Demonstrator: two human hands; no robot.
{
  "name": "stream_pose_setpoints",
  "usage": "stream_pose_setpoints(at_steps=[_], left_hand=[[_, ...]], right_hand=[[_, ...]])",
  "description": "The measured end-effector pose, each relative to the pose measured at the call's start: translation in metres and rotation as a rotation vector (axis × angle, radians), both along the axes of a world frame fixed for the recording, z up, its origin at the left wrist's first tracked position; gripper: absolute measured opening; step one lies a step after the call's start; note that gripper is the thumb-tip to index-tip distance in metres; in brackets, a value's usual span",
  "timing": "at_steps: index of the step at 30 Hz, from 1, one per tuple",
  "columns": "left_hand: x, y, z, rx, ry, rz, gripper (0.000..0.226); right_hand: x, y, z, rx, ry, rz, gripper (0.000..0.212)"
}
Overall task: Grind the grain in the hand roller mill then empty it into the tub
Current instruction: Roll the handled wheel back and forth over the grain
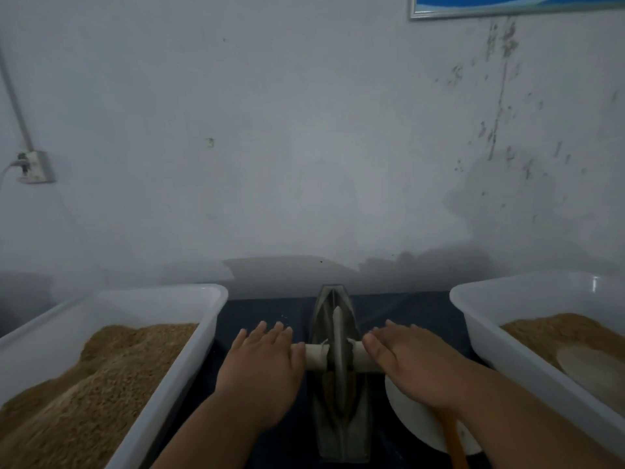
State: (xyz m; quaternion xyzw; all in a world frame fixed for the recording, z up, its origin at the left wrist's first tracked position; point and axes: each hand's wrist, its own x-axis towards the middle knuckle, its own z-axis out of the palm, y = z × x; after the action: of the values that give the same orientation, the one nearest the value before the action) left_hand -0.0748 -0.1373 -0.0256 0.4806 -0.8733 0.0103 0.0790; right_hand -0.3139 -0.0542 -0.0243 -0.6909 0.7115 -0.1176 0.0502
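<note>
At the far left we see one wall socket (pixel 33 167) with a plug in it, on a pale wall.

Below it are two white tubs. The left tub (pixel 209 319) is heaped with tan grain (pixel 101 384). It stands on a dark tabletop (pixel 270 309).

Next comes our left hand (pixel 262 363). It lies palm down with the fingers straight and slightly spread, pressing on the left end of a white axle (pixel 316 357) and gripping nothing.

In the middle stands the one hand roller mill (pixel 333 296), a narrow grey boat-shaped trough. An upright grey wheel (pixel 338 333) sits in the trough on that axle, and brown grain lies beside the wheel.

Our right hand (pixel 406 357) mirrors the left. It is flat and open, palm on the right end of the axle, with the fingers straight.

Under the right forearm we find one white bowl (pixel 412 424), and an orange handle (pixel 455 438) lies across it.

The right tub (pixel 473 319) holds a lower layer of grain and one pale flat disc (pixel 588 367).

At the top right is the corner of one framed picture (pixel 507 5), blue inside.
</note>
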Motion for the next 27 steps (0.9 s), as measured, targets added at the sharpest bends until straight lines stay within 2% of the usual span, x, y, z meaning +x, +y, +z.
stream_pose_setpoints(at_steps=[3, 6, 7, 10, 18, 21, 24, 27], left_hand=[[-0.023, -0.031, 0.000, -0.021, -0.067, 0.038, 0.059], [-0.040, -0.062, 0.001, -0.037, -0.263, 0.011, 0.056], [-0.043, -0.071, 0.002, -0.018, -0.276, 0.022, 0.058], [-0.052, -0.091, 0.004, 0.036, -0.211, 0.067, 0.059], [-0.046, -0.083, 0.004, 0.097, -0.219, 0.041, 0.053], [-0.038, -0.061, 0.004, 0.067, -0.167, 0.051, 0.053], [-0.027, -0.033, 0.005, -0.062, -0.079, 0.042, 0.058], [-0.012, -0.003, -0.001, -0.129, -0.017, 0.015, 0.061]], right_hand=[[-0.010, -0.030, -0.011, 0.006, 0.074, -0.075, 0.078], [-0.022, -0.063, -0.015, -0.002, 0.126, -0.118, 0.074], [-0.025, -0.074, -0.015, -0.007, 0.148, -0.127, 0.073], [-0.035, -0.098, -0.013, -0.026, 0.193, -0.129, 0.075], [-0.026, -0.096, 0.001, 0.000, 0.174, -0.079, 0.078], [-0.015, -0.067, 0.003, 0.022, 0.084, -0.085, 0.082], [-0.006, -0.031, 0.002, -0.057, 0.040, -0.079, 0.098], [0.003, -0.001, -0.005, -0.133, 0.000, -0.032, 0.083]])
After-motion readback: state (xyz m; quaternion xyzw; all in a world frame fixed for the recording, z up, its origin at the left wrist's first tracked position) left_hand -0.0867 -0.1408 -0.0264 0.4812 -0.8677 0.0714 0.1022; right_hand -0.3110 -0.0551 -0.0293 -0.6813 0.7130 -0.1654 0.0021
